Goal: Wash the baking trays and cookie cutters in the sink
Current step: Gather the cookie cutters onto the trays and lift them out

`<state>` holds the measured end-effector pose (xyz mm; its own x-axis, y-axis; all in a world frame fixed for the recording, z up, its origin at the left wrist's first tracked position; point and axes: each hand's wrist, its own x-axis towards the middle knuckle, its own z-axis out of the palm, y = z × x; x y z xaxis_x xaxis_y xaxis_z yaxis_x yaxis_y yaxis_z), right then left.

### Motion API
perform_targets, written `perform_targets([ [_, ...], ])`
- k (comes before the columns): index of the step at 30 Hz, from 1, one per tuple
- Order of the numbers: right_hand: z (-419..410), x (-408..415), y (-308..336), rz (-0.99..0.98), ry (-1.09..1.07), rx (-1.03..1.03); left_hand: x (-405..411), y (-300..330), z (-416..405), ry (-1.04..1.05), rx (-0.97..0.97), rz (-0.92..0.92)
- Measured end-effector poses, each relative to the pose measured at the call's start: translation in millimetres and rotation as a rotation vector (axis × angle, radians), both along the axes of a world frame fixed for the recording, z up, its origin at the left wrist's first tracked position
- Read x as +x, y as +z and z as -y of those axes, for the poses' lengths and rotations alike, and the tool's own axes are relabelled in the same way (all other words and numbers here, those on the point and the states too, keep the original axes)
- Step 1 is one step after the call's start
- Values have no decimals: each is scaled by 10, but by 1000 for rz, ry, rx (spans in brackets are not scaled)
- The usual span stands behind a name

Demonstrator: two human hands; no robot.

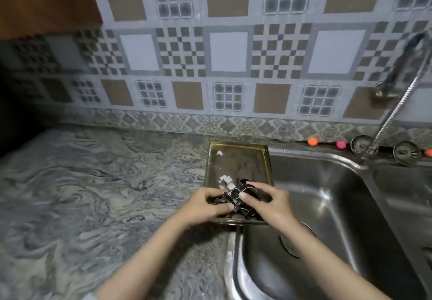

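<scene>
Cookie cutters gathered over the baking tray.
My left hand and right hand both clamp the metal cutters; tray sits on tabletop beside sink. No readable writing.

The baking tray sits on the countertop, its right edge at the sink's rim. Cookie cutters lie in the tray's near end. At two o'clock from the tray, the tap stands behind the sink.
</scene>
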<state>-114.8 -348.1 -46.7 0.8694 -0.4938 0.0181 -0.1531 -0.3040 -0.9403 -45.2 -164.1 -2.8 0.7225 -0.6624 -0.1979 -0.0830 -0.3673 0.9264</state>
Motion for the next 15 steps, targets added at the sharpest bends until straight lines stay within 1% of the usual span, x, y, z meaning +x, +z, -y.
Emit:
perform_targets([
  [3,-248,369,9,-27,14,38,451,-2,-240,-42,16,26],
  [6,-380,732,7,-65,-4,28,852,-10,-377,-73,56,40],
  [11,-454,1269,7,-105,-60,32,1421,-45,-413,-69,106,56],
  [15,-479,1533,-18,-119,-119,22,1747,-118,-359,-80,124,64],
])
